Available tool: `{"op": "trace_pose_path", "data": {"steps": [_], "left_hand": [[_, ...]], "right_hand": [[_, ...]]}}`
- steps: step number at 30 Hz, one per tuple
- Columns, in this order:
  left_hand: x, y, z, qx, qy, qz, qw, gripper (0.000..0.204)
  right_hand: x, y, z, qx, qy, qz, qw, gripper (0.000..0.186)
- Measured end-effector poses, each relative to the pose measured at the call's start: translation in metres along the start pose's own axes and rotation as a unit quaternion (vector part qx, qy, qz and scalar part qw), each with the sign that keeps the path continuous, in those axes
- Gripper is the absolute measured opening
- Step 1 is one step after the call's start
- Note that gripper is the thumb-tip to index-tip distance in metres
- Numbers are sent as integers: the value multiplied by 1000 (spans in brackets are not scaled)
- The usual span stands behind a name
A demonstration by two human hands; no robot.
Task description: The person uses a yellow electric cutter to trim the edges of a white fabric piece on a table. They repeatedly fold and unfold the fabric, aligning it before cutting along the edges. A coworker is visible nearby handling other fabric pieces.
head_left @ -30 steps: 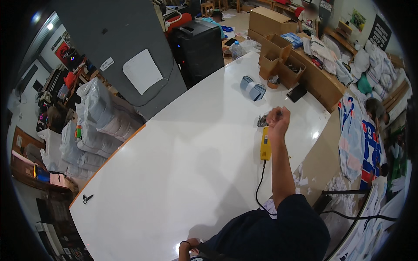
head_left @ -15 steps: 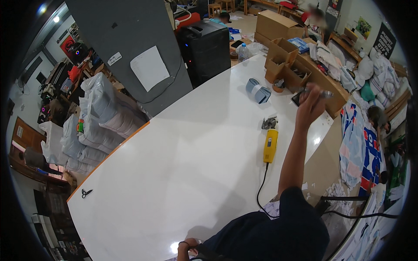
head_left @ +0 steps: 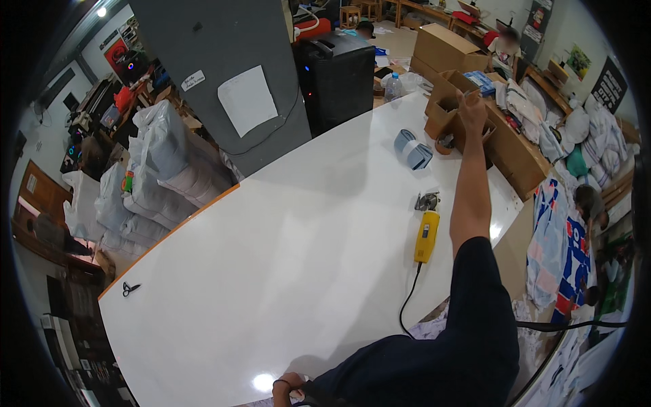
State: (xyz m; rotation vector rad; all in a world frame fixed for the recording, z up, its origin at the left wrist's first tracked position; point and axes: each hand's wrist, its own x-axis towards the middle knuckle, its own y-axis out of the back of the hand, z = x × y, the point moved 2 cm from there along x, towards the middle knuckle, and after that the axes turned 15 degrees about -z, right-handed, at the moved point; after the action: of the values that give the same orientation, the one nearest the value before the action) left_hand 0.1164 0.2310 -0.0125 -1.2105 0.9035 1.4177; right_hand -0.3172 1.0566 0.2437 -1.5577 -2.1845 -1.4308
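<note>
My right arm stretches far across the white table, and my right hand is raised over an open cardboard box at the far edge, fingers apart with nothing seen in them. A yellow corded power tool with a metal head lies on the table just left of that forearm. My left hand rests low at the table's near edge, fingers curled; what it holds is hidden.
A blue-grey roll-like object lies near the boxes. Small scissors sit at the table's left end. Behind stand a black speaker, a grey pillar and bagged goods. More cartons line the right side.
My right hand has left the spot by the yellow tool and moved up and away to the cardboard box. The tool stays where it lay.
</note>
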Motion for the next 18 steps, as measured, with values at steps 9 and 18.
{"op": "trace_pose_path", "data": {"steps": [9,18], "left_hand": [[-11,-8,0,-8,23,-11,1000,72],[-7,1,0,17,45,-30,998,73]], "right_hand": [[-112,1,13,193,-152,-60,967,91],[-148,6,42,176,-115,-63,976,68]]}}
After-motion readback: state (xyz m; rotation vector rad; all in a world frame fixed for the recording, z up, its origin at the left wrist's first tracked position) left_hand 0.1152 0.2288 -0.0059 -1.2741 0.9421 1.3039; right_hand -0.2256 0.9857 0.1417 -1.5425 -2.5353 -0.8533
